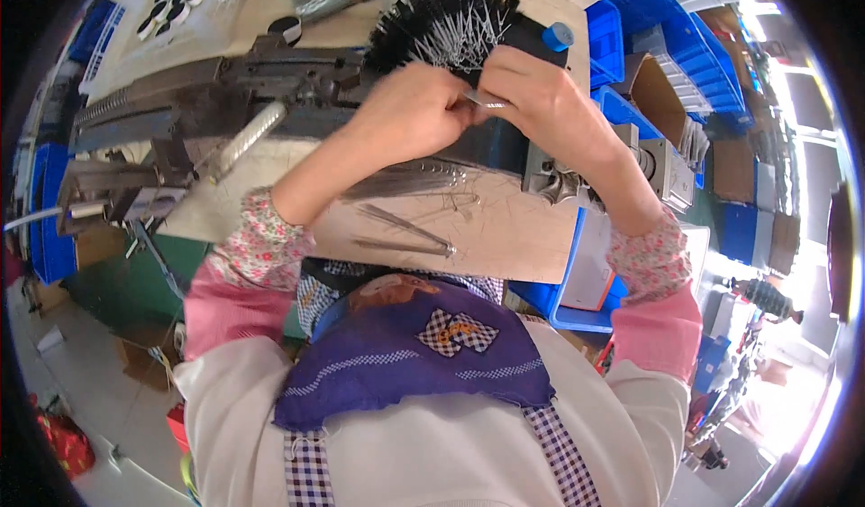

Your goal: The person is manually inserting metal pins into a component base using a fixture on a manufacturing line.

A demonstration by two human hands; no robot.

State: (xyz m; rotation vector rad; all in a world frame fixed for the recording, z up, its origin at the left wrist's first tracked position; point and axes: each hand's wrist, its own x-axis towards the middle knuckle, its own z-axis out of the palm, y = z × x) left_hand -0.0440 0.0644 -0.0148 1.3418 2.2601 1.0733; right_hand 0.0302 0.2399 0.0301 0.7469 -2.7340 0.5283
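Observation:
My left hand (pixel 416 109) and my right hand (pixel 533 94) meet over the dark machine bed, fingers closed together. Between their fingertips shows a thin silvery metal piece (pixel 491 104), pinched from both sides; most of it is hidden, so its exact kind is unclear. Just beyond my hands is a bushy mass of black bristles (pixel 392 34). Many thin silvery wire pieces (pixel 455 29) stick up out of it. The left hand is slightly blurred.
Long metal wire pieces (pixel 405 229) lie on the wooden tabletop (pixel 505 228) nearer me. A lever with a silvery grip (pixel 252 139) stands left. A blue cap (pixel 558 36) is beyond my right hand. Blue bins (pixel 671 34) stack at right; black-and-white round parts (pixel 180 2) lie far left.

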